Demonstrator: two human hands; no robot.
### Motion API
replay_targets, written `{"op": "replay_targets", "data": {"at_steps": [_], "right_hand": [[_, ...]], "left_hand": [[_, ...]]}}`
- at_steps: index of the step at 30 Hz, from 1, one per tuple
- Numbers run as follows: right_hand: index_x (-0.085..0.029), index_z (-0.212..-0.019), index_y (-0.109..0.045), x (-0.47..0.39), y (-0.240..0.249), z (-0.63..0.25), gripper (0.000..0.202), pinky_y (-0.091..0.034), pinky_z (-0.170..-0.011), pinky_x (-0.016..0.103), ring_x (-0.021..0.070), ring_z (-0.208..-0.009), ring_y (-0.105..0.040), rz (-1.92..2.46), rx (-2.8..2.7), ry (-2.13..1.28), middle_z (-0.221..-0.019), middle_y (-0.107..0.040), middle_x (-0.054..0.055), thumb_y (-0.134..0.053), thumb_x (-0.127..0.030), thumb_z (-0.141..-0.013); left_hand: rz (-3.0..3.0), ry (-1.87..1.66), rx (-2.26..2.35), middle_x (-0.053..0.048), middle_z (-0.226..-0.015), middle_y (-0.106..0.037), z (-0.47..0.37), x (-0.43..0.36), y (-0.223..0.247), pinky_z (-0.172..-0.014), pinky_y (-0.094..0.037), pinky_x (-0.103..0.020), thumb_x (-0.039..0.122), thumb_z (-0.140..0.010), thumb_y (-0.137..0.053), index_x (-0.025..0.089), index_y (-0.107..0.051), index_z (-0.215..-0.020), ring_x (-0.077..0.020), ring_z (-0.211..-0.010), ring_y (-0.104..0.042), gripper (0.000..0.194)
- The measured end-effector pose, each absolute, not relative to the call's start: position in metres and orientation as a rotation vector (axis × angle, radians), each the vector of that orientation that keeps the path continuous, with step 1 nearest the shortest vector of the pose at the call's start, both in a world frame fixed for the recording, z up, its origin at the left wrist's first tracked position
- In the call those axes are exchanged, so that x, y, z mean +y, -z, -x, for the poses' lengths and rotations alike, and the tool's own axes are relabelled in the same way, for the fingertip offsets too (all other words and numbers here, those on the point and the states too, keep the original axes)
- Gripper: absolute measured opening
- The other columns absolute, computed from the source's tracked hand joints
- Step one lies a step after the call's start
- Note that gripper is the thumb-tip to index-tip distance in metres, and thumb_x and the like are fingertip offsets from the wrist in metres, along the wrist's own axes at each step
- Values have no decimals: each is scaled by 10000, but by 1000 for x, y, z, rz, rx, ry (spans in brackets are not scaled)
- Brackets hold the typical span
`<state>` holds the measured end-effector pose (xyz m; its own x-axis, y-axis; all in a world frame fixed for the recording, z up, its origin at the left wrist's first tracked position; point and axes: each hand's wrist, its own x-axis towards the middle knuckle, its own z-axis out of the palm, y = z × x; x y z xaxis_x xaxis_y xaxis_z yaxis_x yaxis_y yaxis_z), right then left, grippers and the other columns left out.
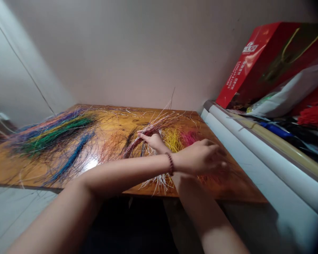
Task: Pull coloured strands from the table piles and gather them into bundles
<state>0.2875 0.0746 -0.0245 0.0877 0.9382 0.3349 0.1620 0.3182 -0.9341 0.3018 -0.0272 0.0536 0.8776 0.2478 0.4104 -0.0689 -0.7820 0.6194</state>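
My forearms cross over the wooden table. My right hand (154, 140), reaching to the left, is closed around a bundle of dark red and whitish thin wires (163, 121), whose ends fan up and to the right. My left hand (202, 157), with a dark beaded bracelet at the wrist, lies across to the right, its fingers apart and slightly blurred. Nothing shows in it. Close to it are pink wires (189, 137) and yellow wires (174, 139). White wires (159, 183) stick out beneath my crossed forearms, which hide their middle.
On the left of the table (108, 121) lie green wires (60, 132), blue wires (74, 155) and other coloured bundles. Orange wires (111, 146) lie near the middle. White rolls (254, 141) border the right edge, with a red bag (257, 56) beyond. A wall stands behind.
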Motion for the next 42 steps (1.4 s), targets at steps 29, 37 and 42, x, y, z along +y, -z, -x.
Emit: {"op": "replay_targets", "data": {"at_steps": [29,37,42], "right_hand": [[-156,-750,-700,70,17,-285,348,-515,-523,240,146,-630,-620,1091,-1235,-1003,-716,-674,31,-791,-432,-559],[-174,-819,-738,73,24,-287,340,-514,-542,255,167,-663,-644,1146,-1304,-926,-790,-709,65,-749,-453,-624],[-164,-820,-738,76,28,-286,330,-517,-520,251,164,-638,-642,1129,-1307,-904,-784,-712,67,-733,-443,-645]], "left_hand": [[-2462,-1178,1097,-38,-825,-712,-141,98,-26,-672,-445,-279,365,-810,-612,204,-716,-812,-146,-700,-586,191],[-2018,-1656,931,-39,-782,-710,-116,82,-75,-585,-470,-208,282,-832,-605,178,-637,-832,-107,-681,-645,109],[-1965,-2053,997,-32,-759,-709,-60,38,-148,-652,-496,-211,310,-765,-694,152,-697,-853,-85,-651,-625,181]]}}
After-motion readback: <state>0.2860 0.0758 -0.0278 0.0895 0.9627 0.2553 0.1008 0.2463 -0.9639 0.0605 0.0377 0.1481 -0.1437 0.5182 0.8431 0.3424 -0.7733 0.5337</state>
